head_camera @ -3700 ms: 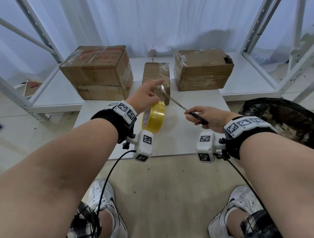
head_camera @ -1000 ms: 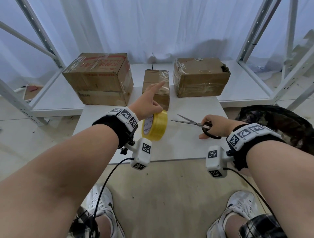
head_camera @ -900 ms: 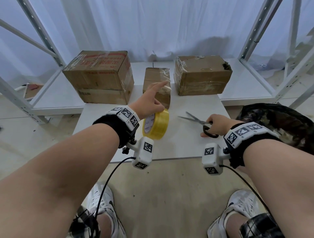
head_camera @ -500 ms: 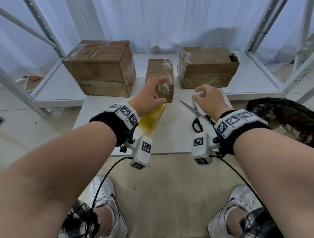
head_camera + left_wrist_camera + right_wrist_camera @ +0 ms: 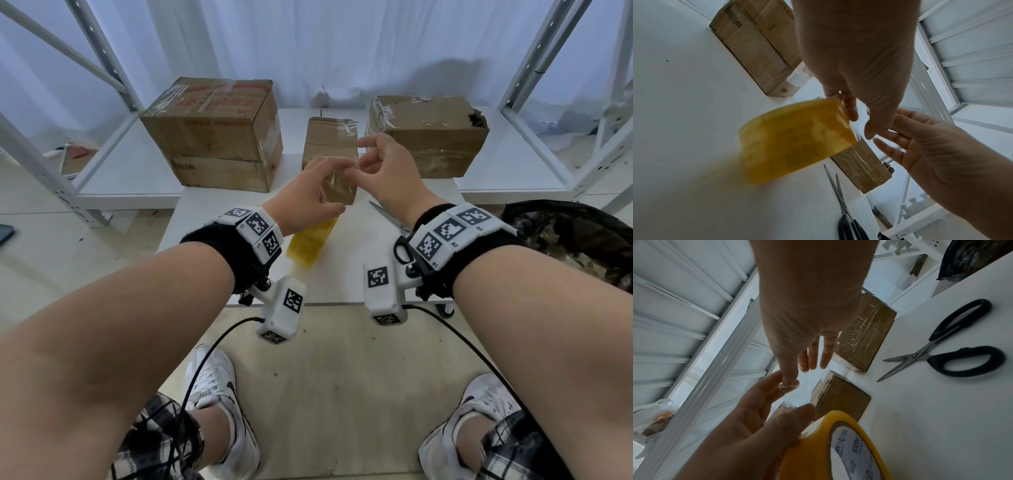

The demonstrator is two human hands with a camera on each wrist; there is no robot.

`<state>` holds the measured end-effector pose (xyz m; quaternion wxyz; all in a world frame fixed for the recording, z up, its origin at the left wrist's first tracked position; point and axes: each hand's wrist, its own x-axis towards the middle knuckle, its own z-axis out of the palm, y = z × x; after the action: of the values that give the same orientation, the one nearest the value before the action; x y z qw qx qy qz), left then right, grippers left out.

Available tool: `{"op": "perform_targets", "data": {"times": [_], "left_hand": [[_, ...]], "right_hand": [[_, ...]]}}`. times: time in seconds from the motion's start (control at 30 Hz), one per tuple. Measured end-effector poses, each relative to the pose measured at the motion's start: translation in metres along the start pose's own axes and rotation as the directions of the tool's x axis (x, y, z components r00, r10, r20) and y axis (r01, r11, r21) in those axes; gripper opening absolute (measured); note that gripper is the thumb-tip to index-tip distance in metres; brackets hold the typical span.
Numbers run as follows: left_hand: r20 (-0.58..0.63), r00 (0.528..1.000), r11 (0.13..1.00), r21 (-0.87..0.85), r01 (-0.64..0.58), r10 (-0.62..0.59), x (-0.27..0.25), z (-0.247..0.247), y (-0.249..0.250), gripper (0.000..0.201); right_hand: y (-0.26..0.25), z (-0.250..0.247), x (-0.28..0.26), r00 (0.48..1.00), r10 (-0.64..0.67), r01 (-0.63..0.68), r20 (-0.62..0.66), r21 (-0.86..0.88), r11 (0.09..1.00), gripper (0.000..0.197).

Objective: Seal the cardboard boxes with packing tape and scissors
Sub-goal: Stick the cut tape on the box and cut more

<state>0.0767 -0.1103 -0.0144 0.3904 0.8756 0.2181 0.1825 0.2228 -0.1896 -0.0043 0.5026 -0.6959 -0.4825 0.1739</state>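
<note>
My left hand (image 5: 306, 198) grips the yellow tape roll (image 5: 310, 244) above the white table (image 5: 346, 274), its index finger stretched forward. A clear strip of tape runs from the roll up to that fingertip. My right hand (image 5: 386, 170) meets it there, thumb and index finger pinching the loose tape end just in front of the small cardboard box (image 5: 329, 142). In the right wrist view the thumb tip (image 5: 790, 382) presses against the left index finger, with the tape roll (image 5: 838, 449) below. The black-handled scissors (image 5: 953, 344) lie shut on the table under my right wrist; the left wrist view shows the scissors (image 5: 845, 209) too.
A large cardboard box (image 5: 212, 133) stands at the back left and a taped, torn box (image 5: 428, 135) at the back right. White shelf posts (image 5: 102, 65) flank the table. A dark bin bag (image 5: 568, 236) sits to the right.
My right hand laid the scissors on the table and moved left to my left index fingertip. My left hand carried the roll forward toward the small box.
</note>
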Motion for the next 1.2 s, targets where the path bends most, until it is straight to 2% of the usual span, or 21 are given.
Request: {"op": "perform_targets", "data": {"times": [0.2,0.4,0.67,0.8,0.9,0.97,1.03,1.13,1.2], "left_hand": [[0.01,1.0,1.0,-0.014,-0.008,0.008,0.001,-0.001,-0.001,0.061],[0.01,1.0,0.999,-0.045,-0.004,0.005,0.003,-0.001,-0.003,0.057],[0.018,1.0,0.999,-0.045,0.007,-0.006,0.005,-0.002,-0.003,0.057],[0.033,0.999,0.999,-0.033,0.01,-0.009,0.007,-0.002,-0.002,0.059],[0.031,0.999,0.999,-0.033,0.016,-0.015,0.007,-0.001,-0.002,0.059],[0.033,0.999,0.999,-0.04,0.022,-0.021,0.006,-0.001,-0.002,0.06],[0.034,0.999,0.999,-0.043,0.029,-0.028,0.006,-0.001,-0.001,0.061],[0.035,0.999,0.999,-0.033,0.033,-0.032,0.004,-0.001,0.001,0.066],[0.043,0.998,0.999,0.0,0.034,-0.034,0.002,0.0,0.002,0.076]], "right_hand": [[0.005,-0.002,0.004,0.998,-0.042,0.039,-0.04,-0.067,0.997,0.034],[0.008,-0.007,0.004,0.997,-0.066,0.063,-0.028,-0.094,0.994,0.033],[0.009,-0.012,-0.001,1.0,-0.011,0.012,0.022,-0.018,1.0,0.012],[0.006,-0.01,-0.002,0.997,0.069,-0.071,0.045,0.039,0.997,0.016],[0.001,-0.01,-0.005,0.99,0.141,-0.144,0.031,0.14,0.98,0.029],[0.001,-0.011,-0.006,0.99,0.137,-0.142,0.047,0.143,0.98,0.037],[0.003,-0.01,-0.005,0.993,0.1,-0.104,0.057,0.07,0.992,0.029],[0.006,-0.008,-0.002,0.996,0.092,-0.092,-0.021,0.003,0.996,0.007],[0.004,-0.009,-0.002,0.992,0.107,-0.107,-0.066,0.006,0.994,0.009]]}}
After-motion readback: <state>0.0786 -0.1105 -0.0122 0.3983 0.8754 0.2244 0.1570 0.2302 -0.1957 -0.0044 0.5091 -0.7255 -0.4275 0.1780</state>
